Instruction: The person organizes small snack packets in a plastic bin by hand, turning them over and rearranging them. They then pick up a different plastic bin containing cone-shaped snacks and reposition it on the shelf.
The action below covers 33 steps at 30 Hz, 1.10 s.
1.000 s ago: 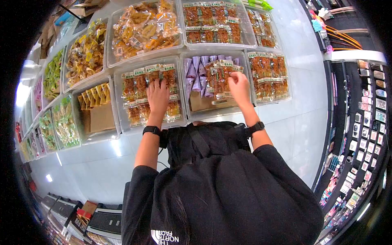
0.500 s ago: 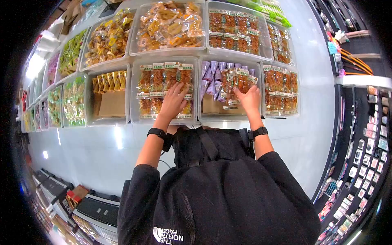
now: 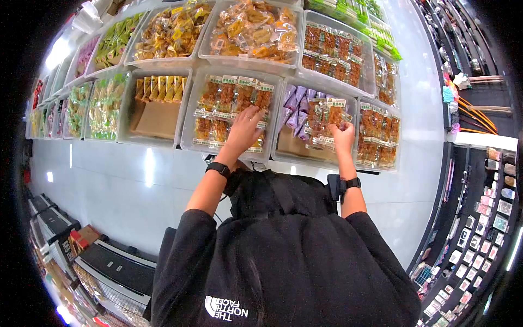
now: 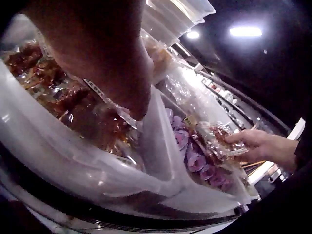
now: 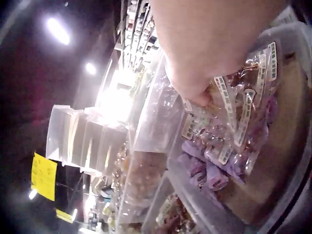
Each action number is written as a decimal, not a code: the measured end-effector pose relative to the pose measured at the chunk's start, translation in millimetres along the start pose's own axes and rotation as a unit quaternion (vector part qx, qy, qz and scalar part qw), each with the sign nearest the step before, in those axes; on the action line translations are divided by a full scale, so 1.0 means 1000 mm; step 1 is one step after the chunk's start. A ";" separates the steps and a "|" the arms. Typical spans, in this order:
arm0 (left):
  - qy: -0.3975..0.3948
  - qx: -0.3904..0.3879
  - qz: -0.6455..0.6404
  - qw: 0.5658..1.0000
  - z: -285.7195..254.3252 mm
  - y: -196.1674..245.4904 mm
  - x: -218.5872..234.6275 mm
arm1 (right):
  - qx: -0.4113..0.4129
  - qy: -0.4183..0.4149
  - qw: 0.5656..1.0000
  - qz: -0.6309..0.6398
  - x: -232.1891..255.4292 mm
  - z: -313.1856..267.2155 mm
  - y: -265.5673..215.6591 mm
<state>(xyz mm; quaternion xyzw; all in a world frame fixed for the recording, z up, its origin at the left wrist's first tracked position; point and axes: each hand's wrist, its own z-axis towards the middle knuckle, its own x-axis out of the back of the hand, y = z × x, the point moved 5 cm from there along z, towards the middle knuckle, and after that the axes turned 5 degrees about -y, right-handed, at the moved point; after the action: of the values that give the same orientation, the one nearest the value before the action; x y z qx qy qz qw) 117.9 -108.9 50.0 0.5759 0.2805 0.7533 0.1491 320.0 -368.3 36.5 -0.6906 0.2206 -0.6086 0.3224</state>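
Note:
My left hand (image 3: 245, 131) rests over the clear plastic bin (image 3: 188, 128) of reddish-brown snack packets (image 3: 220, 95), its fingers lying on the packets at the bin's right side. In the bin to its right, my right hand (image 3: 343, 137) pinches a clear snack packet (image 3: 335, 113) by its edge, with thumb and fingertips. That packet lies tilted over others of its kind, beside several purple cone-shaped packets (image 3: 294, 111). From the left wrist, the right hand (image 4: 265, 146) shows with its thumb on the crinkly packet (image 4: 219, 139). The left fingertips are hidden there.
Brown cardboard (image 3: 297, 146) lines the front of the right bin. More bins surround these: gold packets (image 3: 163, 89) on the left, yellow-brown packets (image 3: 253, 30) behind, reddish packets (image 3: 376, 133) at the right. A shelf of small goods (image 3: 479, 218) runs along the right.
The head view has shifted, moving the bins rightward in it. My right hand went from curled over the packets, through spread fingers on them, to pinching one. The left hand stays on its bin.

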 end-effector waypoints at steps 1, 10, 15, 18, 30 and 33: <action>-0.002 0.033 -0.061 0.998 -0.001 0.004 0.002 | 0.008 -0.024 0.997 0.068 -0.003 0.001 0.000; -0.062 0.181 -0.429 0.883 -0.033 0.013 -0.006 | -0.105 -0.309 0.845 0.424 -0.075 -0.079 -0.106; 0.093 0.237 -0.465 0.848 -0.072 -0.015 0.005 | -0.055 -0.401 0.857 0.318 -0.143 -0.115 -0.148; 0.178 0.313 -0.490 0.794 -0.105 -0.050 0.019 | -0.117 -0.470 0.817 0.314 -0.179 -0.122 -0.163; 0.224 0.314 0.027 0.922 -0.135 -0.067 0.093 | -0.030 -0.477 0.855 0.203 -0.291 -0.119 -0.195; 0.163 0.229 0.063 0.958 -0.131 -0.067 0.075 | -0.010 -0.477 0.861 0.174 -0.301 -0.122 -0.195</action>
<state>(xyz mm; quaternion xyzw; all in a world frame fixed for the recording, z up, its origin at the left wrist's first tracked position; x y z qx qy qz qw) -35.3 -47.5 45.7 0.4806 0.4294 0.7602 -0.0819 133.8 -44.7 -28.3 -0.8499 0.1623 -0.1361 0.4825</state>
